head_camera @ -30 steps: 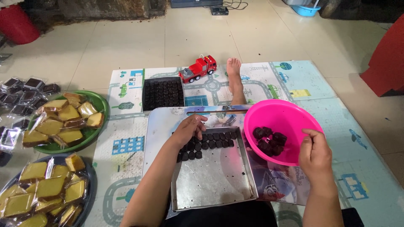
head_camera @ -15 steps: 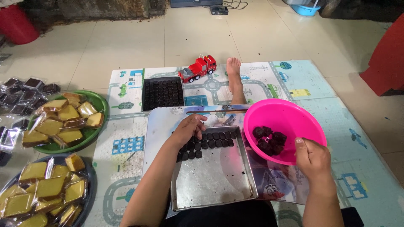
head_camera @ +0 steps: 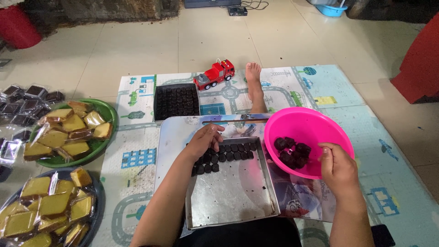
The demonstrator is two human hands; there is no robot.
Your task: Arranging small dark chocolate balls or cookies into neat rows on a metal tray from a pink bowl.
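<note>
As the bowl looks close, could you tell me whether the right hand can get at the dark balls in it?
Probably yes: the right hand rests at the pink bowl's near rim, with nothing covering the dark balls.

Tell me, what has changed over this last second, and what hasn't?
The right hand slid down along the near rim of the pink bowl and now grips it lower. The left hand stayed on the dark round pieces in the metal tray. Bowl, tray and red toy truck kept their places.
</note>
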